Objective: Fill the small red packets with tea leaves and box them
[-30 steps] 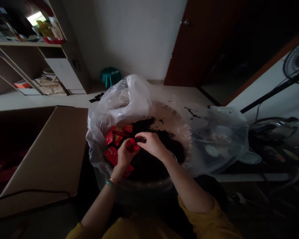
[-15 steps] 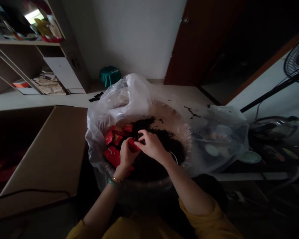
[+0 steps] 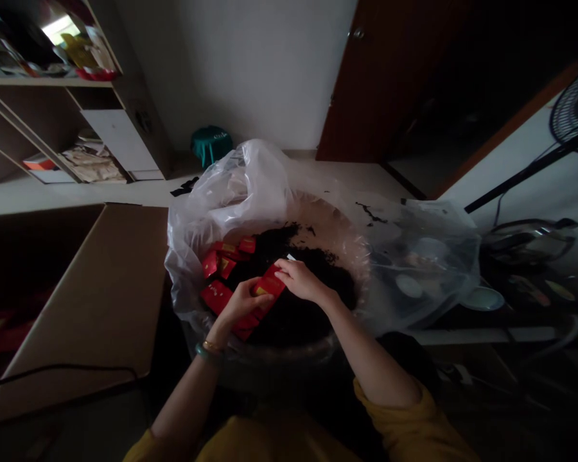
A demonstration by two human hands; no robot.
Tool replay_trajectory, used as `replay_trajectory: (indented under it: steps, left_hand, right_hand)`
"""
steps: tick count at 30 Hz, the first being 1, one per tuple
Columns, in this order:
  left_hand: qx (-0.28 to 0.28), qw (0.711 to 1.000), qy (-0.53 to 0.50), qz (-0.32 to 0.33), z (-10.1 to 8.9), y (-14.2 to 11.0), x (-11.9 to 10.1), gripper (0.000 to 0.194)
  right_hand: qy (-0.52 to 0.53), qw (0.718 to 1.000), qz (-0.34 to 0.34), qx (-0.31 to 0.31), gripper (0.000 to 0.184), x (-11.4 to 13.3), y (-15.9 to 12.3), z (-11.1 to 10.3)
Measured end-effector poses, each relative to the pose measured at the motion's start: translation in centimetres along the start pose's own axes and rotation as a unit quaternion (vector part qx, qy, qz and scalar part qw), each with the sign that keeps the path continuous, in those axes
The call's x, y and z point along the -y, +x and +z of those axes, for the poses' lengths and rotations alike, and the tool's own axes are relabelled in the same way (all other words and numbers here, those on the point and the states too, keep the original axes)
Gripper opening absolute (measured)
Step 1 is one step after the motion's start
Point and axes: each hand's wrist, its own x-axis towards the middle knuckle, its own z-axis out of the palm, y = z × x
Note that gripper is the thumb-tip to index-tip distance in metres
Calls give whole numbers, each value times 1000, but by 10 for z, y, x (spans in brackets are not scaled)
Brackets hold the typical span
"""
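Fingers of both hands pinch one small red packet (image 3: pixel 268 287) over the dark loose tea (image 3: pixel 293 301). The left hand (image 3: pixel 238 306) holds the lower end between thumb and fingers, and the right hand (image 3: pixel 301 280) grips the upper end, where a small pale corner shows. The grip looks narrow and tight.

I think the risk is spilling: if the packet is open at the top and tilts, some content may fall outside the heap, or the packet may slip from the fingertips into the tea. The light is weak, so I cannot tell if the packet is open or sealed.

The packet is flat, red with gold print, a little creased. Other red packets (image 3: pixel 221 263) lie just beside, at the left edge of the heap. All this sits in a round basin lined with a clear plastic bag (image 3: pixel 231 192), and a cardboard box flap (image 3: pixel 101 289) stands to the left.
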Motion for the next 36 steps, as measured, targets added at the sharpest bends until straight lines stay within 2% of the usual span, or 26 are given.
replay_trajectory:
  steps: [2, 5, 8, 12, 14, 17, 19, 22, 28, 30, 32, 34, 36]
  left_hand:
    - [3, 1000, -26, -17, 1, 0, -2, 42]
    - [-32, 998, -46, -4, 8, 1, -2, 43]
    - [-64, 997, -15, 27, 16, 2, 1, 41]
    - [-87, 993, 59, 53, 23, 1, 4, 37]
    - [-73, 994, 54, 58, 24, 0, 4, 40]
    - [-34, 998, -4, 44, 25, 1, 0, 40]
    - [-40, 998, -48, 30, 25, 2, -3, 38]
    - [-75, 990, -116, 19, 26, 4, -5, 39]
    - [-102, 978, -179, -16, 28, 4, -10, 39]
    - [-121, 977, -176, -9, 29, 4, -11, 38]
    - [-127, 975, -181, -3, 30, 4, -11, 36]
    - [-111, 973, -201, -6, 31, 3, -10, 36]
    - [-68, 972, -226, -25, 33, 2, -8, 38]
  right_hand:
    - [53, 998, -14, -36, 17, -2, -4, -3]
    - [6, 996, -13, -86, 15, 0, -8, -6]
    - [-88, 994, 16, -55, 16, 4, -9, -9]
    - [-117, 992, 23, 29, 17, 4, -7, -9]
    - [-120, 991, 9, 50, 18, 3, -7, -8]
    - [-115, 992, -19, 39, 17, 2, -8, -7]
    - [-90, 995, -35, 18, 12, 1, -10, -6]
    - [-17, 998, -24, -59, 4, -2, -12, -2]
    - [140, 970, 29, -195, 31, -16, -15, 17]
    - [174, 962, 66, -200, 32, -21, -16, 22]
    - [204, 960, 96, -169, 21, -25, -18, 24]
    - [219, 959, 108, -145, 22, -26, -20, 23]
    - [219, 958, 110, -145, 25, -25, -22, 23]
